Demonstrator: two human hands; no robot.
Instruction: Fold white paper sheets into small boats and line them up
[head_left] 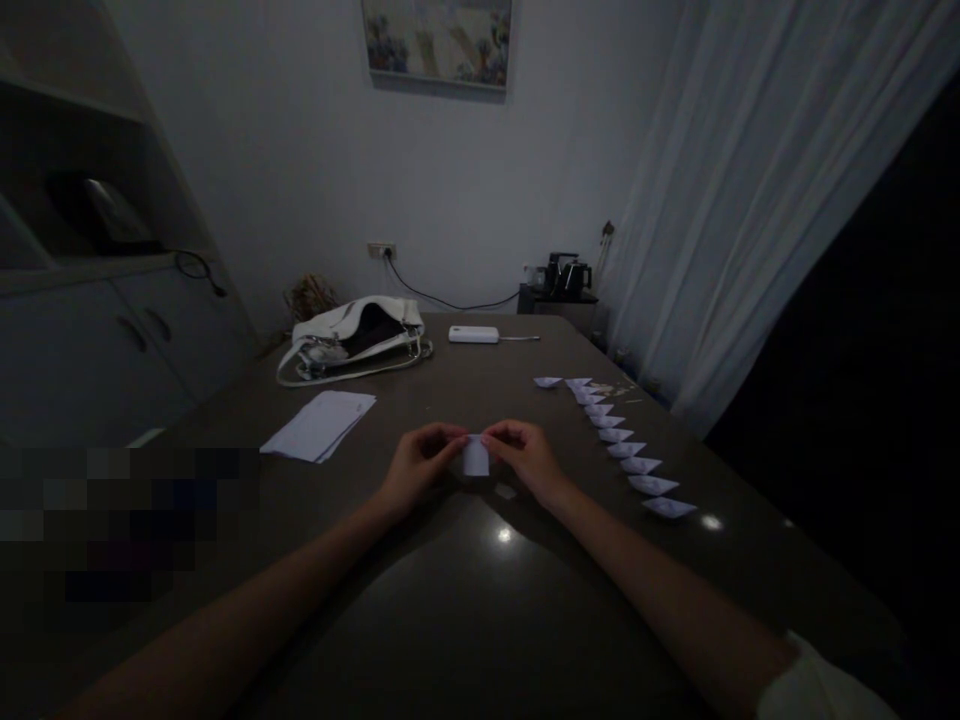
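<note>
A small folded piece of white paper (476,458) is held up between my two hands, just above the dark table. My left hand (421,462) pinches its upper left corner between thumb and fingers. At the upper right corner, the thumb and fingers of my right hand (531,458) pinch it too. Off to the right, several white paper boats (641,466) stand in a slanting row. On the left lies a stack of white paper sheets (321,425).
A white handbag (356,335) rests at the table's back left. Near the far edge is a white power bank (473,335) with a short cable. Behind the table, a black kettle (575,277) stands on a low cabinet. A pale curtain (720,190) hangs on the right.
</note>
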